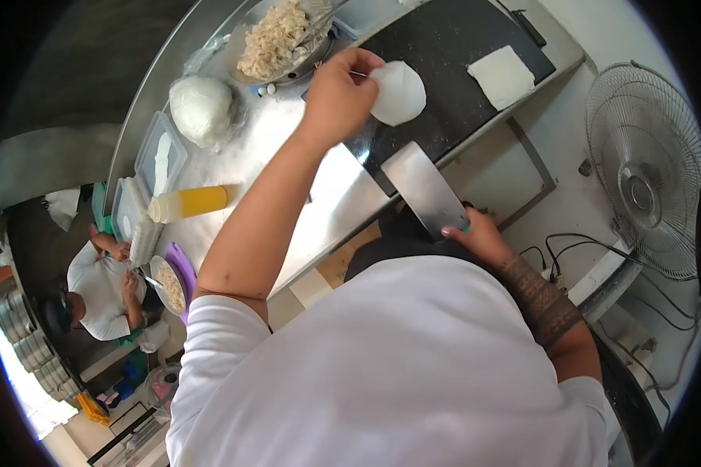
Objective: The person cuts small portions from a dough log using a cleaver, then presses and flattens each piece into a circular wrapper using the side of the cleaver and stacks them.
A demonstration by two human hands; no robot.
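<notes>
My left hand (pixel 341 97) is over the black board (pixel 444 47), its fingers pinched at the near edge of a thin, round white dough wrapper (pixel 401 95). The fingertips are partly hidden, but they look closed on that edge. Down by the counter's front edge, my right hand (pixel 479 233) grips a broad, shiny metal cleaver (pixel 424 187), with a bit of green showing at its handle end. The blade points up toward the board, its tip close below the wrapper. A squarish white sheet of dough (pixel 502 78) lies farther right on the board.
Behind my left hand stands a bowl of chunky pale filling (pixel 273 43). A wrapped ball of white dough (pixel 201 109), a plastic tub (pixel 162 156) and a yellow squeeze bottle (pixel 191 204) are on the steel counter. A fan (pixel 642 171) stands right. Another person (pixel 105 284) works at left.
</notes>
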